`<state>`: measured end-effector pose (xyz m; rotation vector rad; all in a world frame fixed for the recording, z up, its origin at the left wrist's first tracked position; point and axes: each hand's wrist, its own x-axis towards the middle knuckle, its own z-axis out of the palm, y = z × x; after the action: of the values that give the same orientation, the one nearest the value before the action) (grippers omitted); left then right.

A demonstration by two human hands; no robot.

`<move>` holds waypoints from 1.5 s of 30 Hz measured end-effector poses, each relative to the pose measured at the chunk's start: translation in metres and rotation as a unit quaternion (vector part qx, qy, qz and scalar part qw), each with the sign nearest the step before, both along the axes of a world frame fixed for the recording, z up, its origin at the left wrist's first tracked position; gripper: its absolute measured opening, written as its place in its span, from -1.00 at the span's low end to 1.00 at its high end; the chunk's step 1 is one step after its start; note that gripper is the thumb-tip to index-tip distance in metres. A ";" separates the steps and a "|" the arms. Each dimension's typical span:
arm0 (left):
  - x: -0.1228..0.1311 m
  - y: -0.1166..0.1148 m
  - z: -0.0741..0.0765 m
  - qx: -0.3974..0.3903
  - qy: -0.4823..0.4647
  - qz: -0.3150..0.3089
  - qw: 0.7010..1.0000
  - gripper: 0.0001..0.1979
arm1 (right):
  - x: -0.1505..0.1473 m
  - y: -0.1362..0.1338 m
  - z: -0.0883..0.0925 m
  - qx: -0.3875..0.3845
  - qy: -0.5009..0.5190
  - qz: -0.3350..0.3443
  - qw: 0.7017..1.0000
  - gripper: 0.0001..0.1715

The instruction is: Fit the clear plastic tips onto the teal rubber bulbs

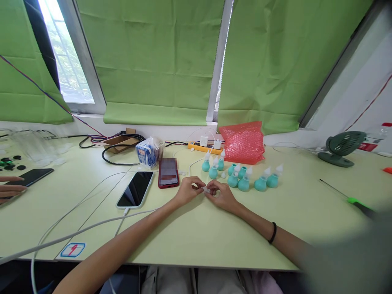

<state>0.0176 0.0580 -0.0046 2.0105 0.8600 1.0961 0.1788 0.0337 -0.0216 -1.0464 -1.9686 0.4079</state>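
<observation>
My left hand [188,191] and my right hand [223,197] meet above the table, fingertips pinched together. Between them they hold a small translucent plastic piece [207,190], partly covered by the fingers; its exact shape is too small to make out. Just beyond my hands stand several turquoise squeeze bulbs [243,184], most topped with a clear pointed nozzle [279,169]. A turquoise bulb with no nozzle [241,172] is among them. One loose small white tip [223,175] lies on the table close to the bulbs.
Left of my hands lie a red-cased phone [168,179] and a white-cased phone [135,190] on a cable. Behind are a tissue pack [148,153], power strip [196,146] and red bubble-wrap bag [241,143]. A fan [344,148] and screwdriver [349,199] sit right. Another person's hand [12,188] is far left.
</observation>
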 end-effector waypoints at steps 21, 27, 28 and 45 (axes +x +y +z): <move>-0.007 0.009 -0.003 -0.061 -0.006 -0.080 0.995 -0.86 | 0.000 0.000 -0.001 -0.010 0.013 0.004 1.000 -0.82; -0.005 0.006 -0.003 -0.056 -0.020 -0.069 0.996 -0.81 | 0.000 0.001 -0.003 -0.011 0.016 0.001 1.000 -0.80; -0.005 0.005 -0.002 -0.056 -0.020 -0.067 0.996 -0.79 | 0.000 0.001 -0.003 -0.011 0.017 0.000 1.000 -0.79; -0.003 0.003 0.000 -0.003 0.002 -0.052 0.999 -0.81 | -0.001 -0.003 0.003 -0.035 0.016 0.009 0.999 -0.68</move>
<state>0.0143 0.0613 -0.0045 2.0296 0.7510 1.0301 0.1776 0.0307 -0.0185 -1.0613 -1.9486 0.5034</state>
